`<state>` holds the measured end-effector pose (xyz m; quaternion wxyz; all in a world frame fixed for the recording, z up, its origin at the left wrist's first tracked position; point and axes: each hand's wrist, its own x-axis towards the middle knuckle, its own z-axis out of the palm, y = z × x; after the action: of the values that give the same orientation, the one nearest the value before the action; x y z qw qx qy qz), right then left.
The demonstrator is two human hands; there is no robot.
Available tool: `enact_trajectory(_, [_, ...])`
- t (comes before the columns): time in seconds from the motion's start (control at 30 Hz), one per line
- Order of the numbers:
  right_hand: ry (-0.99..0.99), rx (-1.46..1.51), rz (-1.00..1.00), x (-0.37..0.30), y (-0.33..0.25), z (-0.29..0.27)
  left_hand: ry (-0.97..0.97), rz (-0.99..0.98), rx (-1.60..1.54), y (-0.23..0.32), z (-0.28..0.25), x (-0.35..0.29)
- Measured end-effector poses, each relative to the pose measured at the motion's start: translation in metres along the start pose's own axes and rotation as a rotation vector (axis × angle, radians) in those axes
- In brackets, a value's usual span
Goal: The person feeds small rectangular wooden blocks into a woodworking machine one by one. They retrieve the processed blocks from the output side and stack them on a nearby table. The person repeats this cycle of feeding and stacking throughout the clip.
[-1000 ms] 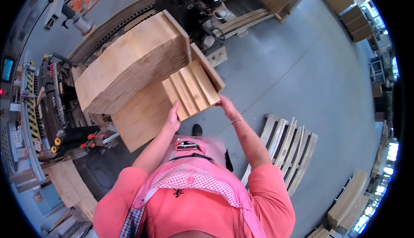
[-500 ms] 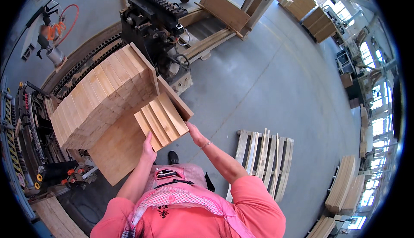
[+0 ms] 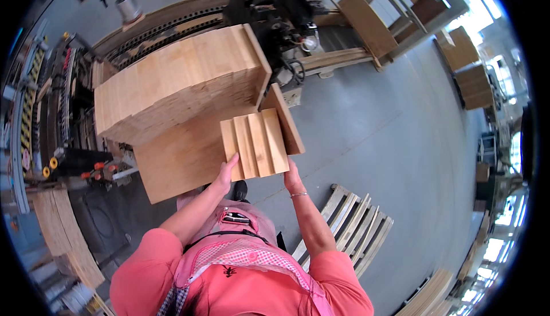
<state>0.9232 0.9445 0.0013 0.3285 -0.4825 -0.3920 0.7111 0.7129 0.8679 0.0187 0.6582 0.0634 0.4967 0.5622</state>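
My left hand (image 3: 226, 174) and my right hand (image 3: 292, 177) grip a small bunch of pale wooden boards (image 3: 255, 144) from opposite sides. The boards lie side by side with their faces stepped unevenly. My left thumb rests on top of the leftmost one, and my right fingers are partly hidden along the right edge. The bunch is over the right part of a flat wooden panel (image 3: 177, 161), beside an upright end board (image 3: 285, 121). Behind it stands a long packed row of similar wooden blocks (image 3: 177, 58), closed off at its right by another upright board (image 3: 257, 58).
Black machinery (image 3: 269, 12) stands behind the row, with a chain conveyor (image 3: 166, 35) running left. Rollers and a frame (image 3: 69, 161) are at the left. A slatted pallet (image 3: 349, 224) with loose strips lies on the floor to my right. Stacked boards (image 3: 427, 296) stand at the lower right.
My view has turned left, so the scene sits farther right and rotated. Both hands still hold the bunch of boards near the end board.
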Motion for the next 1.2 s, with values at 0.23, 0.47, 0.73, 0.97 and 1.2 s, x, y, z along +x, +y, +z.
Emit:
enact_trajectory(0.23, [-0.1, 0.117, -0.011, 0.004, 0.007, 0.0, 0.091, -0.021, 0.096, 0.007, -0.006, 0.005])
enact_trajectory(0.47, [-0.015, 0.172, 0.106, -0.003, -0.019, 0.021, -0.001, -0.072, 0.046, 0.005, -0.019, 0.018])
enact_trajectory(0.73, [-0.071, 0.234, 0.128, 0.003, -0.007, 0.014, -0.064, 0.009, -0.12, 0.001, -0.01, 0.012])
enact_trajectory(0.97, [-0.16, -0.051, -0.144, -0.014, 0.002, 0.007, -0.072, 0.107, -0.12, 0.016, 0.005, -0.017])
enact_trajectory(1.2, [-0.15, 0.161, -0.075, -0.041, -0.058, 0.063, 0.005, 0.363, -0.104, 0.076, 0.014, -0.072])
